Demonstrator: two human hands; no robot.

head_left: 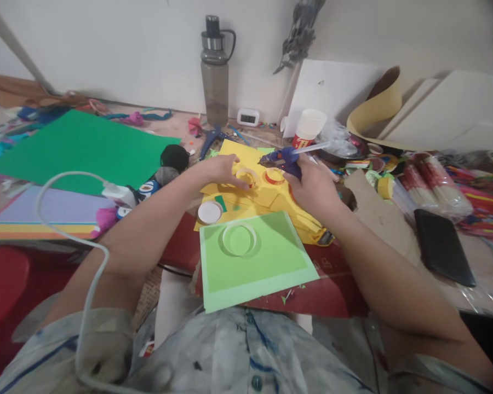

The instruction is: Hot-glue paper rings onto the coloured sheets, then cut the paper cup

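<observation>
While the right hand grips a blue glue gun, the left hand is at a small ring.

Directions taken from the light green sheet.
Small ring: yellowish, round, open-centred, toward 12 o'clock, over yellow material. Left fingers part open and curved at its left side; lower fingertip against or just beside it; whether they grip it, cannot tell.
Glue gun: blue body, nozzle toward 9 o'clock, clear stick projecting from the rear toward 3 o'clock. Right fingers closed round the handle.
Second ring: red and yellow, below the nozzle, between the hands; contact with the nozzle, cannot tell.
Pale ring: wide, thin-walled, on the sheet's 11 o'clock part.
White disc: at 10 o'clock, beside a dark green scrap.
Also on the counter: grey bottle, 11 o'clock; digital clock, 12 o'clock; paper cups, 1 o'clock; black phone, 3 o'clock; large green sheet, 10 o'clock.
</observation>
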